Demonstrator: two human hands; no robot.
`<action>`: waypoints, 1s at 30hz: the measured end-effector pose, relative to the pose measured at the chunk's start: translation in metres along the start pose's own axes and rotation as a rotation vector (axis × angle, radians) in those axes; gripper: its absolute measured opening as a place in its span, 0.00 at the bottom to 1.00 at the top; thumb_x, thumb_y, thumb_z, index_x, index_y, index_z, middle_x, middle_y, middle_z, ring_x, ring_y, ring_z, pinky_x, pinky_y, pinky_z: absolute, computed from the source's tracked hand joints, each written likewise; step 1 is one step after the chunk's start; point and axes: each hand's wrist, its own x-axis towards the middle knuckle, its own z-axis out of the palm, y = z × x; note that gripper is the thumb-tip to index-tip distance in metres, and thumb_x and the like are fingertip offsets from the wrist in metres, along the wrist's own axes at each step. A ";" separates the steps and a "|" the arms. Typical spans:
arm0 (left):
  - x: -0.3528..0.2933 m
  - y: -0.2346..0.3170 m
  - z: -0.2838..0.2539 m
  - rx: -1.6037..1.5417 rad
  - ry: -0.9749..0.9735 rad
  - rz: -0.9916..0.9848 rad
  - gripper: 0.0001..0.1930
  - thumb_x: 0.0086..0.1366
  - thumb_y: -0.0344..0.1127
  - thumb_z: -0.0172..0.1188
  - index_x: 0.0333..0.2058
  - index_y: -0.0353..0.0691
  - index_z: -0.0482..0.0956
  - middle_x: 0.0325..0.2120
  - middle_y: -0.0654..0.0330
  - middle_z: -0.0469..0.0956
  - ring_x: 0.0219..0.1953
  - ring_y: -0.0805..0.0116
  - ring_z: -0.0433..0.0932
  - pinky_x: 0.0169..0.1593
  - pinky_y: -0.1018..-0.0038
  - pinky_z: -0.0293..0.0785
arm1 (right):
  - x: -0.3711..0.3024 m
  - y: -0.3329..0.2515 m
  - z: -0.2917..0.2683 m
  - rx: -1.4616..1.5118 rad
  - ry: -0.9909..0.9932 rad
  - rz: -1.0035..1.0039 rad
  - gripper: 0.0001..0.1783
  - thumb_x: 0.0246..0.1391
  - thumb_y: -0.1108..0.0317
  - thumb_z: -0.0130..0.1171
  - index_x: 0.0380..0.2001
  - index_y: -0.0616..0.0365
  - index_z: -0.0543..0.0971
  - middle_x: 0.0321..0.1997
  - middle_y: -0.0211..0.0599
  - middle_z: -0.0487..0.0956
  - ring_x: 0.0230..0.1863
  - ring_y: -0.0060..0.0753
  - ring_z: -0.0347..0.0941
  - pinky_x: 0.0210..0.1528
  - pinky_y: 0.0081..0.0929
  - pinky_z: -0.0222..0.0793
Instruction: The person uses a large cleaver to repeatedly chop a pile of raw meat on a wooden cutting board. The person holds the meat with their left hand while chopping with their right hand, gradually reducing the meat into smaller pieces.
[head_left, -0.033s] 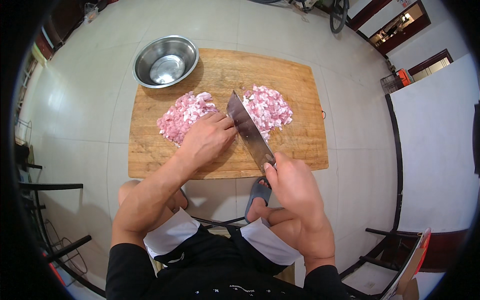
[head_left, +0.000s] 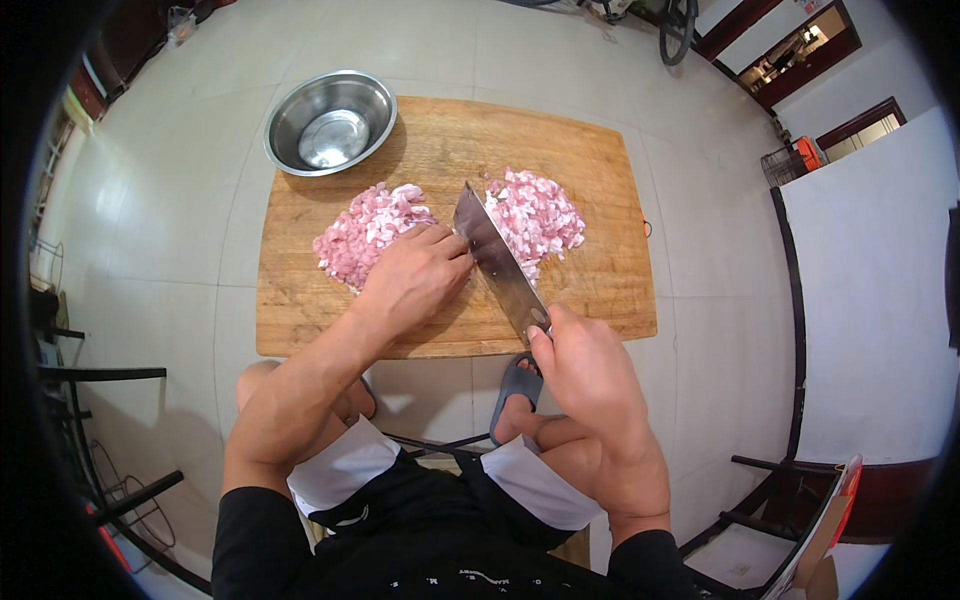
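My right hand (head_left: 590,370) is wrapped round the handle of a cleaver (head_left: 500,265). Its broad blade slants up and left across the wooden cutting board (head_left: 600,290). Close against the blade's left side, my left hand (head_left: 418,275) rests with curled fingers drawn together; what lies under the fingertips is hidden. Diced pink and white meat (head_left: 365,235) is heaped left of that hand, partly behind it. A second pile of diced meat (head_left: 537,215) lies just right of the blade.
An empty steel bowl (head_left: 333,125) stands at the board's far left corner. Below the board's near edge are my legs and a grey slipper (head_left: 517,385). Dark chair frames (head_left: 110,373) flank me left and right. A bicycle wheel (head_left: 678,30) shows at the far right.
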 end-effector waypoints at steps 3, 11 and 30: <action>0.001 0.001 -0.001 0.038 -0.012 0.009 0.06 0.64 0.34 0.64 0.37 0.42 0.86 0.40 0.61 0.81 0.49 0.60 0.82 0.57 0.63 0.80 | -0.001 0.001 0.002 -0.025 -0.014 0.010 0.17 0.76 0.63 0.56 0.35 0.67 0.77 0.28 0.65 0.83 0.33 0.74 0.82 0.39 0.61 0.79; 0.005 0.003 0.000 -0.039 -0.047 -0.011 0.05 0.62 0.32 0.64 0.35 0.43 0.86 0.39 0.60 0.81 0.48 0.59 0.82 0.55 0.63 0.80 | 0.015 0.002 0.010 0.003 -0.094 -0.015 0.13 0.71 0.68 0.57 0.36 0.70 0.79 0.32 0.67 0.83 0.37 0.74 0.83 0.43 0.64 0.78; 0.005 0.002 0.003 0.010 0.168 -0.242 0.12 0.67 0.38 0.74 0.45 0.41 0.87 0.48 0.56 0.83 0.57 0.53 0.81 0.69 0.54 0.69 | 0.103 0.052 0.013 0.575 -0.018 0.219 0.14 0.70 0.64 0.58 0.37 0.67 0.80 0.23 0.38 0.80 0.18 0.32 0.79 0.23 0.38 0.75</action>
